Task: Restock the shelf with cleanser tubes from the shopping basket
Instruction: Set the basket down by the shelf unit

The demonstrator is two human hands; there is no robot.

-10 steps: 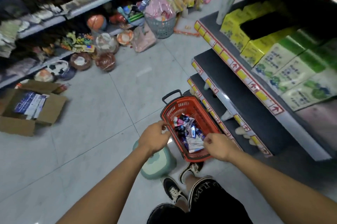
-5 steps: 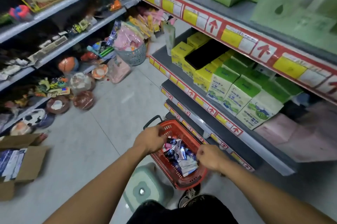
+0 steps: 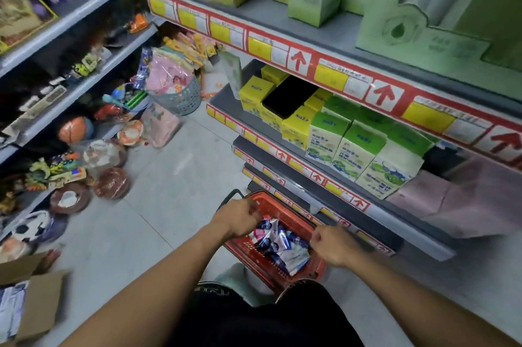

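step: picking tubes | cleanser tubes [image 3: 278,245] heaped in red shopping basket [image 3: 308,270] on floor below shelf [image 3: 324,177] | left hand [image 3: 237,218] curled into heap, right hand [image 3: 332,245] curled at rim, grip unclear | advice: pinch 1 tube by body, lift clear

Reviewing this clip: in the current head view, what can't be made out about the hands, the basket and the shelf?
- Left hand: its fingers dip behind its own knuckles, so any grip on a tube is hidden.
- Right hand: curled, but its back hides whether it pinches anything.
- Cleanser tubes: print blurred, count unclear.
- Red basket: near end is covered by the person's dark clothing.
- Price labels: too blurred to read.
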